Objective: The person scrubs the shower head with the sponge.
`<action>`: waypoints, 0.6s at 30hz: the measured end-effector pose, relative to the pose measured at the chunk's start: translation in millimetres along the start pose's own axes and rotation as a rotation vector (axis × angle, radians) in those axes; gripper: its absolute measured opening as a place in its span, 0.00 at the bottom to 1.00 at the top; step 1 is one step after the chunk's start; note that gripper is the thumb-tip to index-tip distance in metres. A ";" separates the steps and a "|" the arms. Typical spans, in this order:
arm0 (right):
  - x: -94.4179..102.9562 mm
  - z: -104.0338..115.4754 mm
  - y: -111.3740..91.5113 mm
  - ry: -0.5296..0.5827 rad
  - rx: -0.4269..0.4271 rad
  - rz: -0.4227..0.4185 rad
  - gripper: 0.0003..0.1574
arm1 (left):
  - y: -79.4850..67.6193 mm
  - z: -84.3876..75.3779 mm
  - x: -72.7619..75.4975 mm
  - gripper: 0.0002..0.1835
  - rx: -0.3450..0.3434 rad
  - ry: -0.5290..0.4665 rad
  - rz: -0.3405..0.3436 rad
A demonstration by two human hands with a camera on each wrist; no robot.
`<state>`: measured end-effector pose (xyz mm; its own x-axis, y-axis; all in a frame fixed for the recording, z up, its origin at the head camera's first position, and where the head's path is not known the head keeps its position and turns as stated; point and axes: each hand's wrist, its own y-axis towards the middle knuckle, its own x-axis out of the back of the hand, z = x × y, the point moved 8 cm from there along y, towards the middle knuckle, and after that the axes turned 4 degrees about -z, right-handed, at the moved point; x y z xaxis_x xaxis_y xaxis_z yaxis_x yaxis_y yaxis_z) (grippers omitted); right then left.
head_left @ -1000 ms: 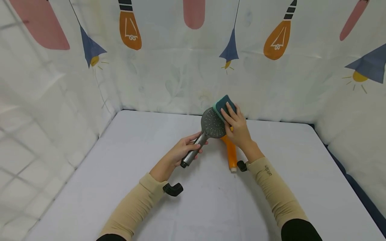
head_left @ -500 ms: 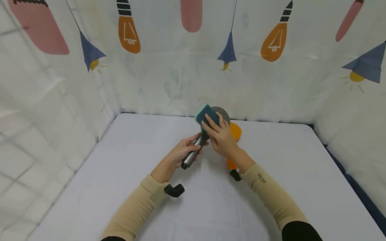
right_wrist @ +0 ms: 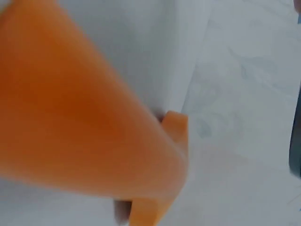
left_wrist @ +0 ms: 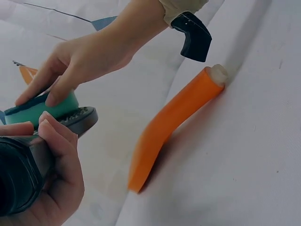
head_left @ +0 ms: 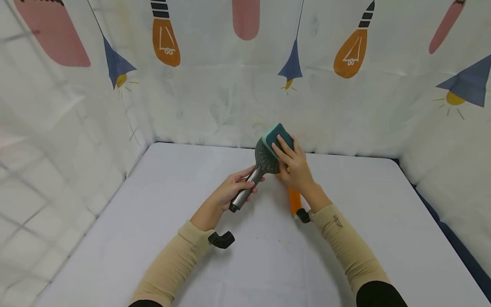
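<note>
A grey hand shower [head_left: 264, 160] is held up above the table, tilted, its dotted spray face towards the head camera. My left hand [head_left: 232, 191] grips its silver handle. In my right hand [head_left: 297, 170] is a two-tone sponge [head_left: 277, 137], dark teal on top and mint green beneath, lying on the spray face. The left wrist view has the right thumb and fingers on the sponge [left_wrist: 51, 109], its mint side against the shower head's rim. Behind the right hand lies an orange shower-head-shaped thing [left_wrist: 174, 113] with a pale end fitting; it looms large and blurred in the right wrist view.
A white-covered table [head_left: 184, 264] spreads beneath both hands. White cloth walls [head_left: 230, 102] printed with lamps and bulbs rise behind it and at the sides. Black curved mounts [head_left: 221, 240] stick out at both wrists.
The sponge slid left and down across the shower face, then back up and right to cover its upper right part. My left hand keeps its grip, nearly still.
</note>
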<state>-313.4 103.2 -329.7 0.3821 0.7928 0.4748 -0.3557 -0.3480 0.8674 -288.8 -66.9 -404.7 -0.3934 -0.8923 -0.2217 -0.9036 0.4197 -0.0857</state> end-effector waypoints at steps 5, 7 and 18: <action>12.2 -26.3 -9.1 -0.020 -0.168 -0.075 0.29 | -2.9 -0.9 4.4 0.34 -0.010 -0.034 0.000; 14.7 -30.7 -13.5 0.000 -0.199 -0.085 0.29 | -3.1 -1.6 5.2 0.34 -0.017 -0.055 0.000; -12.6 15.2 -23.7 0.015 0.060 0.031 0.30 | 1.5 -2.6 5.9 0.34 -0.028 -0.146 -0.033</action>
<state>-296.8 93.8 -354.0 0.3590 0.7885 0.4994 -0.3151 -0.4012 0.8601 -293.0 -72.0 -403.6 -0.3359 -0.8711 -0.3582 -0.9210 0.3834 -0.0687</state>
